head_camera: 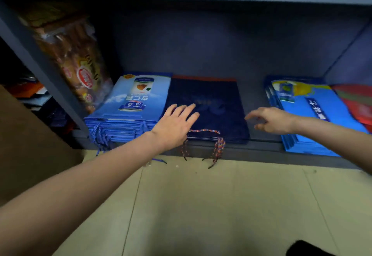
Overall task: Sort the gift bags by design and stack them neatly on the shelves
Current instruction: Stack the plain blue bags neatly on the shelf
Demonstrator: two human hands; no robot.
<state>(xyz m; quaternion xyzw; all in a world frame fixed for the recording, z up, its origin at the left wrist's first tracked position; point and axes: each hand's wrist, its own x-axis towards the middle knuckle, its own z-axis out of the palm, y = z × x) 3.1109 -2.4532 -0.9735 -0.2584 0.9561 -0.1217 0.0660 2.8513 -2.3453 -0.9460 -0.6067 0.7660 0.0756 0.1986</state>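
Note:
A low stack of dark navy gift bags lies flat on the bottom shelf, its braided multicoloured cord handles hanging over the front edge. My left hand rests flat on the near left part of this stack, fingers straight. My right hand hovers just right of the stack over bare shelf, fingers loosely spread, holding nothing. A thick stack of light blue bags with a carton picture lies to the left. Another bright blue stack lies to the right.
Red bags lie at the far right of the shelf. A plastic-wrapped bundle of orange and gold bags leans behind the grey upright. More bags sit in the left bay. Beige floor tiles lie below.

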